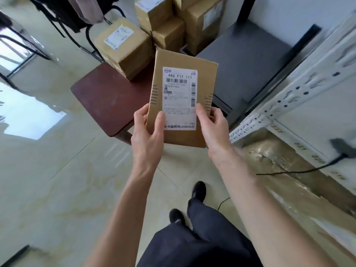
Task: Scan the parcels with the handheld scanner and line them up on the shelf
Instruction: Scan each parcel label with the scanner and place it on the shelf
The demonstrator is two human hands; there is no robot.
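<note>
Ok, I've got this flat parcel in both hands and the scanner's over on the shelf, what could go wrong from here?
Both hands, left hand and right hand, grip only the lower end of the parcel, so freeing one to reach the scanner could let it tip. The scanner's cable hangs off the white shelf and could snag. Your thumbs overlap the label, though the barcodes look uncovered.

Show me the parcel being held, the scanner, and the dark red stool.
held parcel (185, 97): head view, on its white label.
scanner (344, 146): head view, on its dark body at the shelf.
dark red stool (109, 97): head view, on its bare seat.
</note>
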